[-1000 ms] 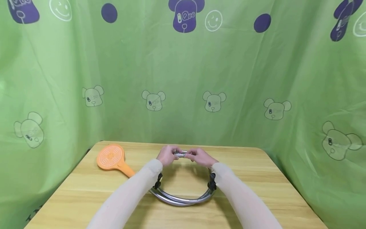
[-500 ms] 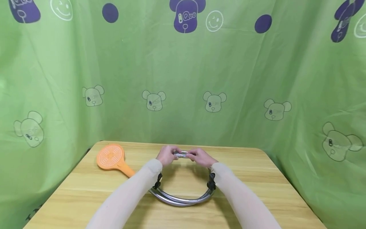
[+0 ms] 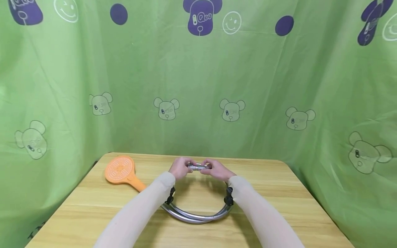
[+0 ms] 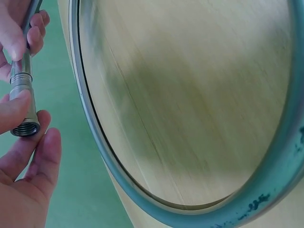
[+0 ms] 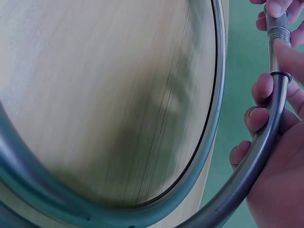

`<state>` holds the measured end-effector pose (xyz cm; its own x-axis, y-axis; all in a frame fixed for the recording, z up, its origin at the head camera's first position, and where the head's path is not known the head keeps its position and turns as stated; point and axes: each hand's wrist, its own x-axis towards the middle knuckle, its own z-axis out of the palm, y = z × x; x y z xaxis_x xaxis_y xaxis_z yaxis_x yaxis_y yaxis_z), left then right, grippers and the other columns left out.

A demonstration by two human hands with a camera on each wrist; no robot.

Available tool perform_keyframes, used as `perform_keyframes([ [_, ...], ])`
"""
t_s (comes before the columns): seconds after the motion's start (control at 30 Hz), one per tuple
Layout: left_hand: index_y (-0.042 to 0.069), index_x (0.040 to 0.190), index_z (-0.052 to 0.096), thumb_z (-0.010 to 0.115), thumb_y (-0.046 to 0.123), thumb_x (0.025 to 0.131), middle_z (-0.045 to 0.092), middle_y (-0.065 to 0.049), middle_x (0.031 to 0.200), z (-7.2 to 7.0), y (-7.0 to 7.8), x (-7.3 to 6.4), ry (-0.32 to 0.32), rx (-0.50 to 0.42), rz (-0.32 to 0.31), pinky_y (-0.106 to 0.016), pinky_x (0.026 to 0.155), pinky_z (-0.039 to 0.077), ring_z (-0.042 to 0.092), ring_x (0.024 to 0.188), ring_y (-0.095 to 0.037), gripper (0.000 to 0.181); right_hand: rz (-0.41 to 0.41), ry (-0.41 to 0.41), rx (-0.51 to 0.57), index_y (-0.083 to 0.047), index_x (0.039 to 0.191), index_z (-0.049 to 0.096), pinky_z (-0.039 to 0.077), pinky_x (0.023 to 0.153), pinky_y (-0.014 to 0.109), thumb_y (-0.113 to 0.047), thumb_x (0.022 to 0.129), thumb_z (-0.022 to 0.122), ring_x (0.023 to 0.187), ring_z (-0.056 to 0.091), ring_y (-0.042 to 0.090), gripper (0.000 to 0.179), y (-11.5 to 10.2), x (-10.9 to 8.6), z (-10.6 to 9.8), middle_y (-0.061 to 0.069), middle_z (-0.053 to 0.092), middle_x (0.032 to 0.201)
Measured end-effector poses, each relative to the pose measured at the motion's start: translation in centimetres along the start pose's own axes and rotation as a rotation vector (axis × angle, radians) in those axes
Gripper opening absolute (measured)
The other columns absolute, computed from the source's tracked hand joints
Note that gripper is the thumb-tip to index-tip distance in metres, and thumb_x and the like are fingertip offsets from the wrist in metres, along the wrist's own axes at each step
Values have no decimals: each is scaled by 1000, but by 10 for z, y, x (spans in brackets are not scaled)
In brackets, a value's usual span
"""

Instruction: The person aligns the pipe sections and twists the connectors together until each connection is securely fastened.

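Note:
A coiled silver-grey shower hose (image 3: 198, 218) lies in loops between my forearms, its end raised between both hands. In the left wrist view, my left hand (image 4: 28, 175) pinches the metal connector nut (image 4: 21, 92) between thumb and fingers; its open end shows an inner thread. My right hand (image 5: 280, 166) wraps its fingers round the hose end (image 5: 266, 137), thumb along the metal sleeve beside the nut. Some thread grooves show between nut and sleeve. To the left rests an orange shower head (image 3: 120, 170), face up; my left forearm hides the end of its handle.
The wooden table (image 3: 266, 193) bears everything. A green curtain (image 3: 198, 134) with printed bears hangs at the back and both sides. Dark straps (image 3: 228, 196) sit at my wrists, close to the hose loops.
My right fingers and thumb have shifted slightly on the hose end, and more of the metal shows between my hands. My left hand keeps its place; hose loops and shower head stay put.

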<state>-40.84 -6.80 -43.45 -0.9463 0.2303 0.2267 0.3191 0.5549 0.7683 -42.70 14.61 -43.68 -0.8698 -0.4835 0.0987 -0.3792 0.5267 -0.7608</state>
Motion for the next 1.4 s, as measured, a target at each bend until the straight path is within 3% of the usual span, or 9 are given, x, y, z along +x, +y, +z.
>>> perform_keyframes([
  [0.2, 15, 100, 77, 77, -3, 80, 71, -3, 89, 0, 0, 1, 7, 2, 4, -29, 70, 51, 61, 81, -17, 27, -31, 3, -29, -8, 105, 65, 44, 67, 28, -18, 96, 68, 76, 51, 15, 14, 1, 2, -1, 4, 62, 86],
  [0.4, 15, 99, 77, 78, -3, 80, 69, -3, 89, 2, -1, 2, 7, 11, -6, -30, 68, 50, 60, 81, -18, 26, -16, -8, -78, -4, 101, 71, 38, 59, 26, -26, 102, 59, 70, 45, 14, 25, 2, 3, -3, 11, 58, 83],
  [0.57, 16, 99, 77, 78, -2, 80, 69, -4, 89, 2, 1, 1, -2, 18, -13, -30, 69, 50, 60, 82, -19, 26, 29, -15, -79, -6, 88, 67, 30, 54, 25, -29, 104, 54, 62, 36, 13, 31, 0, 0, -3, 9, 52, 77],
  [0.67, 16, 100, 77, 78, -1, 81, 70, -3, 90, 2, 1, 0, 0, 16, -16, -30, 71, 51, 61, 83, -18, 26, 37, -8, -49, -9, 95, 68, 35, 58, 25, -32, 101, 60, 66, 42, 14, 25, -2, -1, -2, 7, 55, 80],
  [0.8, 15, 102, 77, 77, -2, 81, 71, -3, 91, 1, 2, 0, -1, -3, -19, -31, 72, 53, 62, 84, -18, 27, 15, 1, -10, -12, 113, 64, 42, 67, 28, -23, 96, 69, 75, 50, 17, 21, -3, -2, -2, 9, 62, 85],
  [0.93, 16, 101, 77, 77, -2, 81, 71, -2, 90, 1, 3, 0, 0, -10, -23, -31, 72, 52, 62, 83, -18, 27, -19, -7, -4, -9, 111, 61, 41, 66, 29, -13, 94, 69, 71, 48, 16, 19, -1, -2, -2, 5, 59, 81],
  [1.13, 17, 99, 77, 78, -2, 81, 70, -1, 87, 2, 2, 0, 6, 7, -11, -30, 71, 51, 61, 81, -17, 26, -61, -1, -20, -4, 109, 64, 41, 64, 29, -13, 96, 66, 72, 47, 16, 16, -4, -4, -2, 10, 59, 83],
  [1.4, 16, 99, 77, 78, -2, 81, 71, -2, 89, 1, 0, 1, 4, 0, -11, -30, 69, 51, 61, 82, -18, 25, 9, -11, -86, -6, 108, 72, 38, 61, 27, -24, 104, 55, 72, 44, 15, 25, -1, 0, -5, 7, 56, 83],
])
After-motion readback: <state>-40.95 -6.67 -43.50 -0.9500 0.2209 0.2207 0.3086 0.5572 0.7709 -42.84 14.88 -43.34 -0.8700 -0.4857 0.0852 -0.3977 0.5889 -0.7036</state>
